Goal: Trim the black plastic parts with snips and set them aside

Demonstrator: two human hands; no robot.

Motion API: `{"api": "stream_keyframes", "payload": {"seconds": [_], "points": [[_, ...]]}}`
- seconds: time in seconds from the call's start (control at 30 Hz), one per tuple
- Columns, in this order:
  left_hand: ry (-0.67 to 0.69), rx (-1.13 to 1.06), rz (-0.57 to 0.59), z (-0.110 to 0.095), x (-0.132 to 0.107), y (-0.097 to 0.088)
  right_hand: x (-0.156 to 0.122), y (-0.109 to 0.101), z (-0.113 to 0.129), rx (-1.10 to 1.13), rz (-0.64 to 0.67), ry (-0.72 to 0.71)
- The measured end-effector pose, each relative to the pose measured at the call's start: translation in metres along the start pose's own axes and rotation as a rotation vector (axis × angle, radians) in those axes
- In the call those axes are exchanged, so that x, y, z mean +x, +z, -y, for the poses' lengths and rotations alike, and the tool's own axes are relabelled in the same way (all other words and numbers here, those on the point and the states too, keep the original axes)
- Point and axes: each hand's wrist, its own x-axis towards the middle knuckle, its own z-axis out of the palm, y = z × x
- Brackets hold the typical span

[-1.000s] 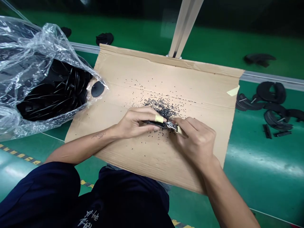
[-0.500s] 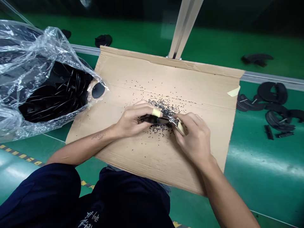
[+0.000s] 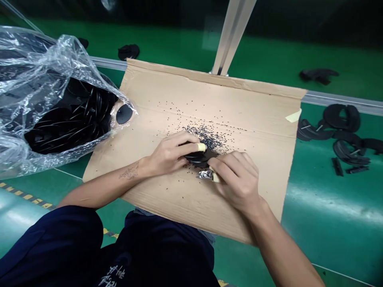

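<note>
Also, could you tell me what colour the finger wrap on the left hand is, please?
Pale yellow; the wrap shows best in the head view.

Flattened cardboard sheet point(image 3: 254, 115) strewn with black specks point(image 3: 206, 137)

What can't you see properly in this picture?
All in the head view:
The metal tool: mostly hidden by the right hand.
The round black piece: partly hidden by the left hand.
The tiny black bits on the cardboard: too small to show their shape.
The black pieces in the plastic bag: clouded by the plastic, cut off by the left edge.
</note>
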Motion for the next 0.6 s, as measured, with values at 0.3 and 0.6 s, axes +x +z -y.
{"api": "stream_keyframes", "payload": {"seconds": [0.3,0.6], "points": [[-0.087,-0.257,-0.077,-0.003,0.002,-0.002,-0.002,-0.006,-0.017,0.005,-0.059,0.212],[-0.071,-0.357,-0.024,-0.006,0.002,-0.004,-0.001,-0.005,-0.016,-0.228,0.119,0.11]]}}
